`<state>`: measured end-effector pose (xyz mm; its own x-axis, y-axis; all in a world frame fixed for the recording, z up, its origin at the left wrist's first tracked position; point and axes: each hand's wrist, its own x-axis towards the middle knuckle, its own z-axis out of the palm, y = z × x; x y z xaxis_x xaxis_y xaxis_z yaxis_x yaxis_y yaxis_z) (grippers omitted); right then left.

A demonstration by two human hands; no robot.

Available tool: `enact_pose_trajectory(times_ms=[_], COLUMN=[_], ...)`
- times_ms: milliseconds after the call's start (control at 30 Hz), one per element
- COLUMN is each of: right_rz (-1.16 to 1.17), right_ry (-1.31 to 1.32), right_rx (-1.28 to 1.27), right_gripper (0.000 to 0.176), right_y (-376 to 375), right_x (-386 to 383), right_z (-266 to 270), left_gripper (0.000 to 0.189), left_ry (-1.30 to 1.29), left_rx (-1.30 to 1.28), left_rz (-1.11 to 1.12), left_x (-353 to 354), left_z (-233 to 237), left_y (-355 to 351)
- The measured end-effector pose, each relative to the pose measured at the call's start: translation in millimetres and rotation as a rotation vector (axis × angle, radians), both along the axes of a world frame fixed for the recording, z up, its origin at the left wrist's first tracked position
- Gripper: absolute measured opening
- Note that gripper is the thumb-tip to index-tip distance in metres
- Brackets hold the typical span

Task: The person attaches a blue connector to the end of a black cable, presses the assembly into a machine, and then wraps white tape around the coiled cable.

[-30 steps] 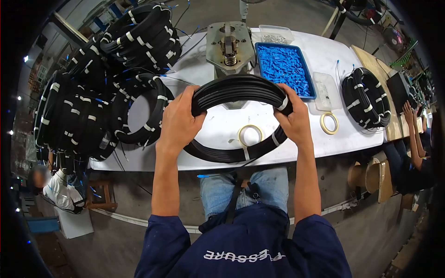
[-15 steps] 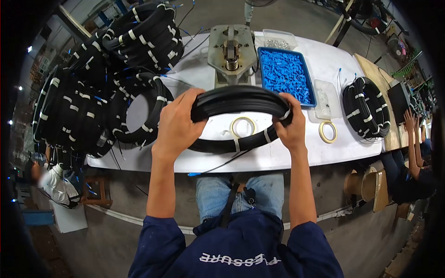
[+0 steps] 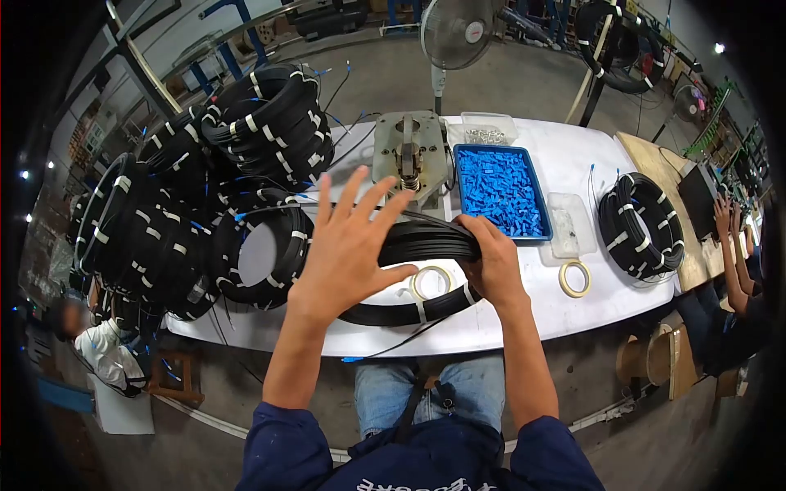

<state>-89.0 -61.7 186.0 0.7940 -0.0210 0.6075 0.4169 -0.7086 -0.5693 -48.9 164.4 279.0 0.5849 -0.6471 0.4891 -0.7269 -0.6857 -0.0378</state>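
Observation:
A coil of black cable (image 3: pixel 427 245) is held up over the white table, its near lower side wrapped with pale tape. My right hand (image 3: pixel 494 260) grips the coil's right side, thumb and fingers closed around it. My left hand (image 3: pixel 344 254) is in front of the coil's left part, fingers spread and holding nothing; it hides that part. A loose cable end with a blue connector (image 3: pixel 352 358) hangs from the coil toward the table's front edge. Another blue-tipped cable (image 3: pixel 270 209) extends left behind my left fingers. Beyond the coil stands a metal press (image 3: pixel 412 155).
Stacked black coils (image 3: pixel 147 237) crowd the left. A blue tray (image 3: pixel 547 236) of small blue parts stands right of the press, near a clear plastic box (image 3: pixel 565 225). A tape roll (image 3: pixel 575 279) and another coil (image 3: pixel 641 225) lie right. A co-worker's hands (image 3: pixel 725 217) show far right.
My left hand has let go of the coil and spread its fingers. My right hand still grips it. A blue-tipped strand now stretches left behind my left hand. The view has tilted upward.

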Motion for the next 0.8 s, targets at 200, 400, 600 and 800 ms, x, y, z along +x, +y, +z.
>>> enact_pose_trajectory(times_ms=[200,400,600,800], right_rz=[-0.004,-0.002,0.025,0.016], right_ry=[-0.013,0.140,0.062,0.070], right_rx=[0.045,0.146,-0.045,-0.171], right_gripper=[0.060,0.062,0.068,0.069], right_y=[-3,4,12,19], right_x=[0,-1,10,16], right_z=[-2,20,16,19], left_gripper=[0.066,0.055,0.053,0.051], left_ry=[0.311,-0.039,0.023,0.280], left_rx=[-0.149,-0.278,-0.452,-0.030], left_rz=[-0.011,-0.062,-0.049,0.193], left_x=[5,11,23,22], left_z=[-32,-51,-56,-7], left_y=[-18,-17,-4,2])
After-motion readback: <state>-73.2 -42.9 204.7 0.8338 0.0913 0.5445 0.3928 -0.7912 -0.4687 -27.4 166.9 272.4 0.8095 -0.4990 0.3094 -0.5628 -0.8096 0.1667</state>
